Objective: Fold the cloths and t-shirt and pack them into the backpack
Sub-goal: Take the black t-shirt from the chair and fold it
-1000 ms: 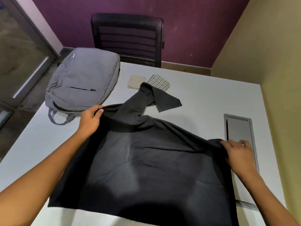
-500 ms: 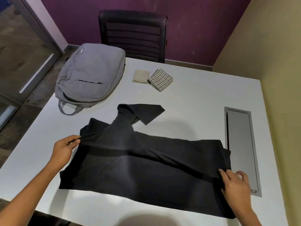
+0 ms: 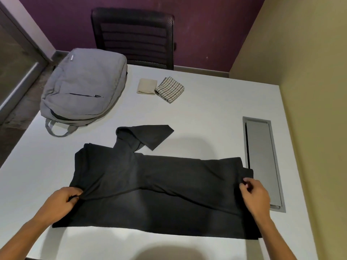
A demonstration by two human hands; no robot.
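Observation:
A dark grey t-shirt (image 3: 159, 184) lies across the near part of the white table (image 3: 216, 119), its far half folded toward me, one sleeve sticking out at the back. My left hand (image 3: 62, 200) pinches the folded edge on the left. My right hand (image 3: 255, 194) pinches the edge on the right. A grey backpack (image 3: 84, 87) lies flat at the far left corner, handle toward me. A folded beige cloth (image 3: 146, 86) and a folded checked cloth (image 3: 170, 89) sit side by side beyond the shirt.
A grey metal cable hatch (image 3: 262, 162) is set into the table at the right, just past my right hand. A black mesh chair (image 3: 133, 36) stands behind the far edge. A tan wall runs along the right side.
Both hands have drawn the shirt's far edge toward me and lowered it, folding the shirt over itself. The raised cloth now lies flat on the table.

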